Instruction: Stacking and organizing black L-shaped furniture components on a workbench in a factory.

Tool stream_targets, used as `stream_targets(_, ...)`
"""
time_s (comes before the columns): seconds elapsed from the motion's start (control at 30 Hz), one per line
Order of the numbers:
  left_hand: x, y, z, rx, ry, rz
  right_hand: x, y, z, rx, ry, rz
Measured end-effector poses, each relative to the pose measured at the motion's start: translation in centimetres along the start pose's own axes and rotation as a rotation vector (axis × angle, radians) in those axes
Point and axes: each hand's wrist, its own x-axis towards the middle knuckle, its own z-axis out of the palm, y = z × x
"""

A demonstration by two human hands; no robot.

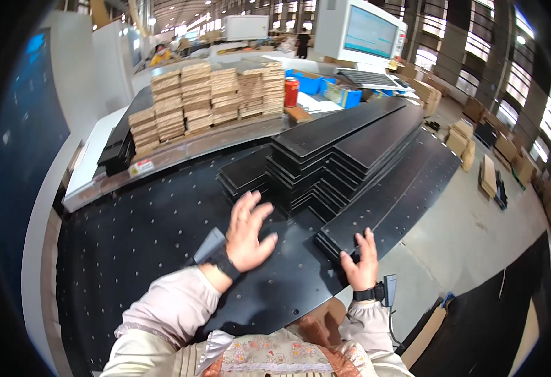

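My left hand is spread above the black table, just in front of the near ends of stacked black boards. It holds nothing. My right hand, its fingers stretched out, is at the near end of a low stack of black boards on the right; it seems to touch their edge. Left of that low stack rise taller stacks of long black boards, their ends stepped unevenly. A shorter black board stack sits at their left. Both wrists wear black straps with a grey device.
The black table is dotted with small pale studs. Behind it stand stacks of raw wood-coloured strips, a red can, blue bins, a keyboard and a monitor. Cardboard pieces lie on the floor at right.
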Motion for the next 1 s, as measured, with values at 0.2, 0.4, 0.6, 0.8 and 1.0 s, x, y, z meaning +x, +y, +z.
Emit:
stream_targets(0.2, 4.7, -7.2, -2.3, 0.165, -0.033, -0.36, -0.9, -1.5, -0.2, 0.04, 0.057, -0.014)
stream_targets(0.4, 7.6, -11.5, -1.7, 0.177, -0.313, -0.469, -3.0, -6.0, 0.1, 0.196, 0.094, -0.142)
stream_targets(0.6, 6.5, -11.9, -3.2, 0.137, -0.194, -0.475, -2.8, -10.6, 4.2, 0.369, -0.197, -0.249)
stream_targets(0.8, -3.0, -13.0, -15.4, 0.153, -0.16, -0.299, -1.8, -14.2, 11.1, 0.737, -0.617, 0.007)
stream_targets(1.0, -18.1, -8.0, -34.9, 0.195, -0.274, -0.608, 2.7, -19.8, 20.5, 1.671, -0.887, 0.639)
